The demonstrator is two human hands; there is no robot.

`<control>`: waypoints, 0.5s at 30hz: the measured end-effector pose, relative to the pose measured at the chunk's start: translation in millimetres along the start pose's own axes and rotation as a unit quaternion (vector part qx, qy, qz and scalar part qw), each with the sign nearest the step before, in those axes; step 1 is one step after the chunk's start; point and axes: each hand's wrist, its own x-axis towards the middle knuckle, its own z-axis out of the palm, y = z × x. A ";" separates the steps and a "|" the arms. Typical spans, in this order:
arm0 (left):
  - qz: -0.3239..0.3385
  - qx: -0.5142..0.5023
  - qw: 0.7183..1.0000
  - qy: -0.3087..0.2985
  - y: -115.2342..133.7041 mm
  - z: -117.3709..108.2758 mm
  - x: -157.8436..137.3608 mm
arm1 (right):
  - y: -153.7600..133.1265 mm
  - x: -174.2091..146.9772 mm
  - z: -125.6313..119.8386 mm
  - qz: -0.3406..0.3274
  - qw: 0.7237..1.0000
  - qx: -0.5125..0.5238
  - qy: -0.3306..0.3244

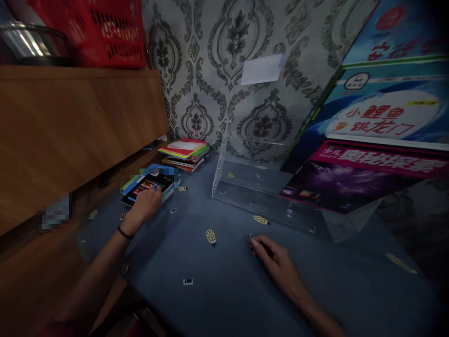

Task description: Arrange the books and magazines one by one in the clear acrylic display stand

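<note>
My left hand (146, 204), with a dark band on its wrist, rests on a black-covered book (143, 183) on top of a small stack at the table's left. Its fingers reach over the cover and touch it; they do not wrap round the book. Under that book, more books (159, 169) with blue and green covers stick out. My right hand (271, 255) lies low over the tablecloth, fingers curled and thumb pressed against them, with nothing visible in it. Beyond it stands a clear acrylic book rack (242, 185), its left part bare.
Large picture books (372, 173) lean in the rack's right part. A second book stack (184, 152) sits by the patterned wall. The blue tablecloth (228, 281) has pineapple prints. At left, a wooden cabinet (87, 112) carries a red basket (115, 37) and a metal pot (35, 42).
</note>
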 end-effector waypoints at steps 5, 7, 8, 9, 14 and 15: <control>0.036 0.011 0.999 0.009 20.9 -7.4 -18.9 | -0.7 0.4 0.1 0.009 1.000 -0.006 -0.001; 0.054 0.011 0.998 0.010 29.3 -8.5 -25.0 | 0.3 -0.1 0.6 0.016 1.000 -0.003 0.000; 0.062 0.011 0.998 0.009 33.2 -8.9 -27.2 | 0.9 -0.4 0.8 0.018 1.000 -0.002 0.000; 0.068 0.011 0.998 0.009 36.8 -9.2 -28.9 | 1.5 -0.7 0.9 0.020 1.000 -0.002 -0.001; 0.085 0.007 0.996 0.005 49.7 -12.8 -33.2 | 0.5 -2.6 -1.7 0.015 1.000 -0.001 -0.002; 0.087 0.006 0.996 0.002 50.6 -13.9 -33.8 | -0.9 -3.2 -3.0 0.014 1.000 -0.003 -0.003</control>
